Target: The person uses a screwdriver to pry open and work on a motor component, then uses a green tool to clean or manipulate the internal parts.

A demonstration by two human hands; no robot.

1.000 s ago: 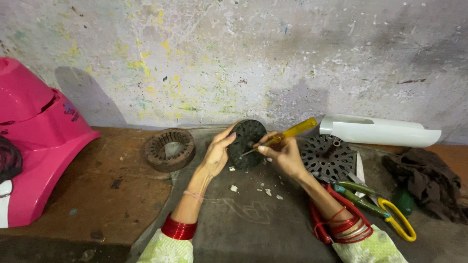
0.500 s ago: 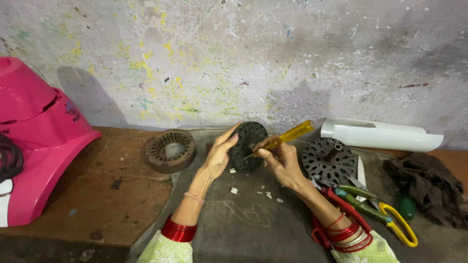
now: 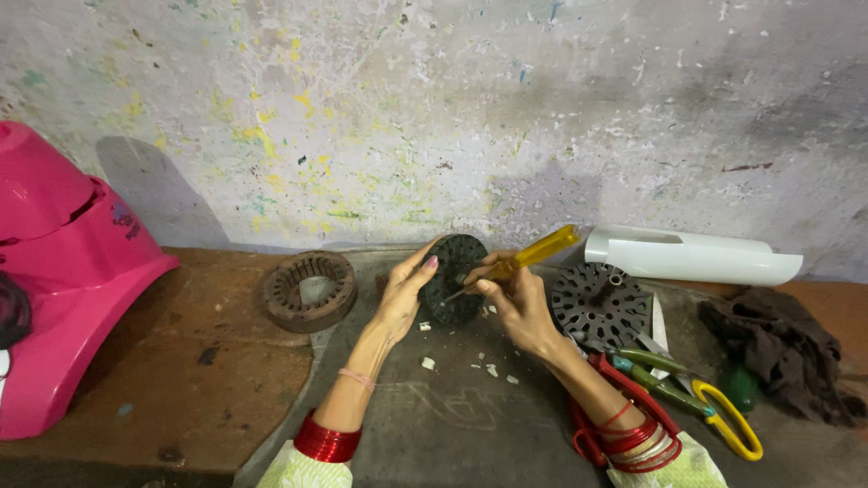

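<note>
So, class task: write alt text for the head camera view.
A left hand steadies a dark slotted disc on edge while the right hand pokes it with a yellow-handled screwdriver. A rusty ring lies left; another disc and scissors lie right.

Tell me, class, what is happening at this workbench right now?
A person's left hand holds a dark round slotted metal disc upright on edge. The right hand grips a yellow-handled screwdriver, its tip against the disc's face. Small pale scraps lie on the grey bench below. A rusty ring-shaped core sits to the left, a second perforated disc and yellow-handled scissors to the right.
</note>
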